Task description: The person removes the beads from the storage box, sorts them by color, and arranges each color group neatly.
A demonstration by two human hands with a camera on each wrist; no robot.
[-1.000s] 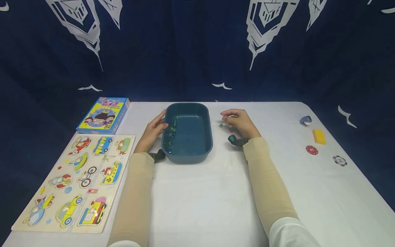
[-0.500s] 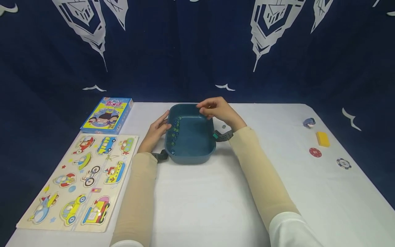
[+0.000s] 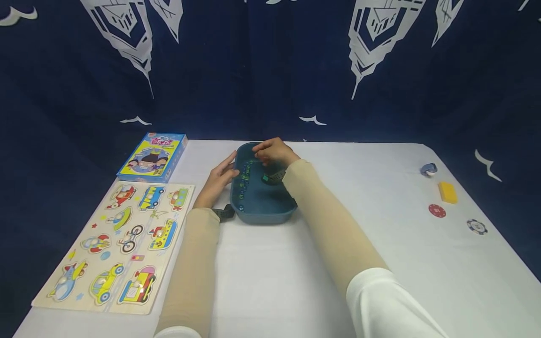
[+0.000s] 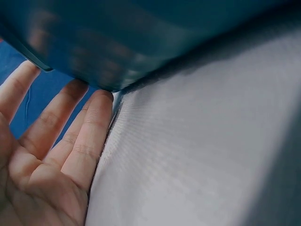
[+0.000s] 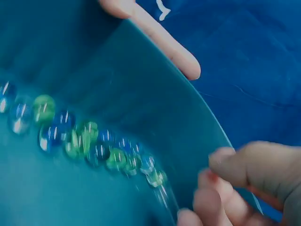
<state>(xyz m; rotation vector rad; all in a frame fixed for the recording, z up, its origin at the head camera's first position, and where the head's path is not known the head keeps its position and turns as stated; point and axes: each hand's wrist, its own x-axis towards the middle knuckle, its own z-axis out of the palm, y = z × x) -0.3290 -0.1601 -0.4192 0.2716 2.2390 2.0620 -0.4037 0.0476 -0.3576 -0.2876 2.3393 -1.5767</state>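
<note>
A blue-green plastic basin (image 3: 266, 213) stands on the table, with several blue and green glass marbles (image 3: 243, 180) in a line along its left side. My left hand (image 3: 214, 185) holds the basin's left rim. Its thumb lies over the edge, and its fingers (image 4: 87, 136) lie against the outer wall. My right hand (image 3: 274, 152) is over the basin's far part, fingers curled and thumb against the fingertips (image 5: 225, 160). Whether a marble is between them cannot be seen. The right forearm hides part of the basin and the table beside it.
To the left lie a wooden vehicle puzzle board (image 3: 114, 249) and a blue-and-yellow card box (image 3: 152, 157). At the right are a small blue figure (image 3: 428, 169), a yellow block (image 3: 447, 192), a red chip (image 3: 437, 211) and a black-and-white chip (image 3: 477, 226).
My right hand has moved left from the table beside the basin to over its inside. A marble seen on the table earlier is now out of sight. The left hand keeps its place.
</note>
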